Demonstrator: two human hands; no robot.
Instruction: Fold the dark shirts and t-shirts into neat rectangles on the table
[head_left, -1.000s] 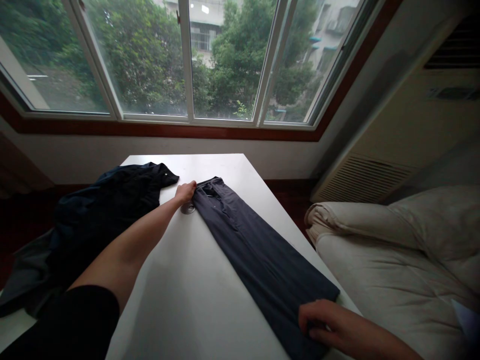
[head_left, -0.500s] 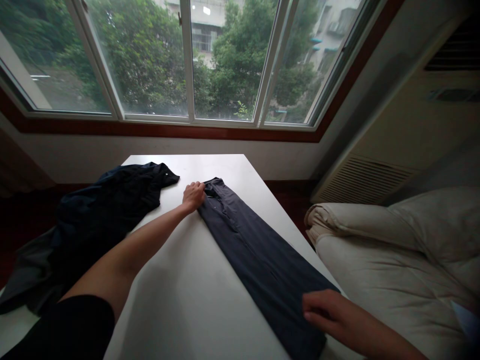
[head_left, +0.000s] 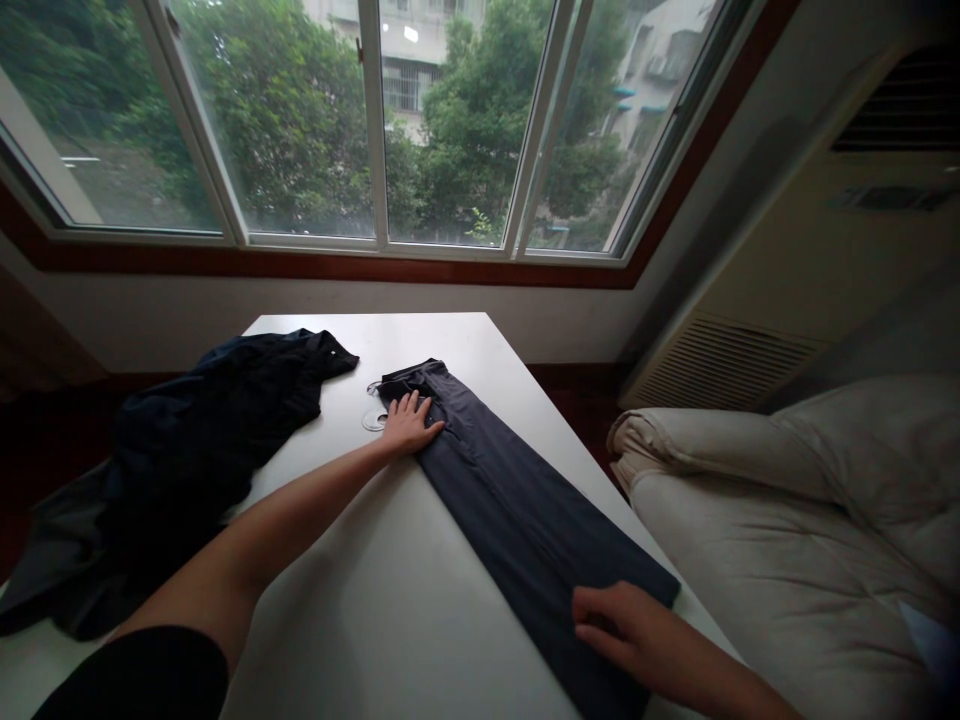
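A pair of dark grey trousers (head_left: pixel 510 490), folded lengthwise, lies slantwise along the white table (head_left: pixel 352 590). Their waistband is at the far end and the leg ends are near me on the right. My left hand (head_left: pixel 409 425) rests flat on the upper part just below the waistband, fingers spread. Over the lower legs is my right hand (head_left: pixel 619 625), its fingers loosely curled toward the thumb with no cloth visible in them. Whether it touches the fabric I cannot tell. A small pale ring (head_left: pixel 373 420) shows on the table beside the waist.
A heap of dark clothes (head_left: pixel 202 430) covers the table's left side and hangs over its edge. To the right stands a cream padded sofa (head_left: pixel 750 500). Beyond the table are a wall and a wide window (head_left: pixel 450 130), with a beige air-conditioning unit (head_left: pixel 739 350) at the right.
My left hand has let go of the waistband corner and now lies flat, nearer me, on the trousers. The waist corner has spread left. My right hand has shifted slightly left.
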